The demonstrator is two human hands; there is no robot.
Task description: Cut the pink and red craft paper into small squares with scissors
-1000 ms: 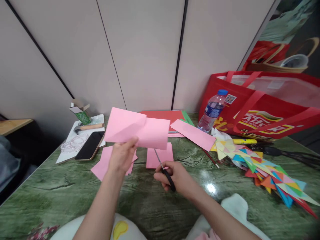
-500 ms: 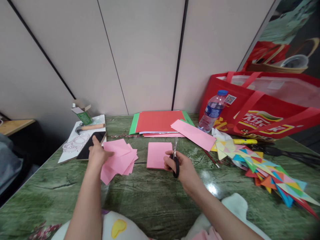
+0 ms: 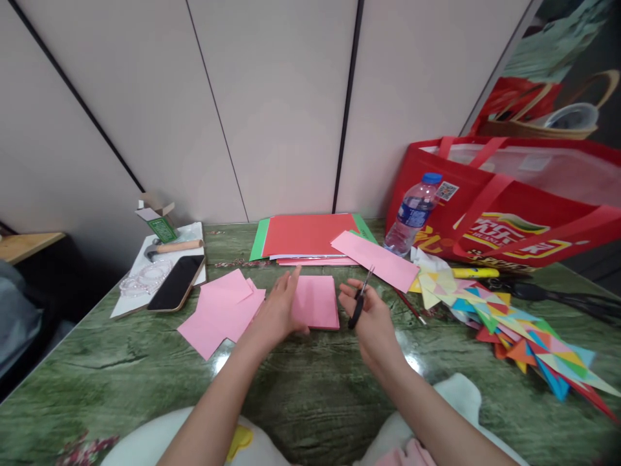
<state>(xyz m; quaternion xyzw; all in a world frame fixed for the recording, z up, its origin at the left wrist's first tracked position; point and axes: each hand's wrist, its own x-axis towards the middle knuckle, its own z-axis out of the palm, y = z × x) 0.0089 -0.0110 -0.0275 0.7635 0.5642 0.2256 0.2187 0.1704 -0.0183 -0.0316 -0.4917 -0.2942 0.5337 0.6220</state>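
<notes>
Fingers of the left hand (image 3: 275,313) stand spread over the green table (image 3: 310,395), at the left edge of the pink paper stack (image 3: 317,303); contact cannot be determined. Right hand (image 3: 377,323), just right of the stack, holds black-handled scissors (image 3: 357,313) in curled fingers.

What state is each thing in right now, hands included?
Left hand: empty, fingers spread, at the pink stack's left edge
Right hand: closed around scissors
Scissors: held, tips pointing away from the person; blades open or shut unclear
Pink stack: squared up, flat
Loose pink sheets: fanned, overlapping
Phone: screen dark
Small box: flaps open
Hammer: lying down
Bottle: capped
Red bag: top open
</notes>
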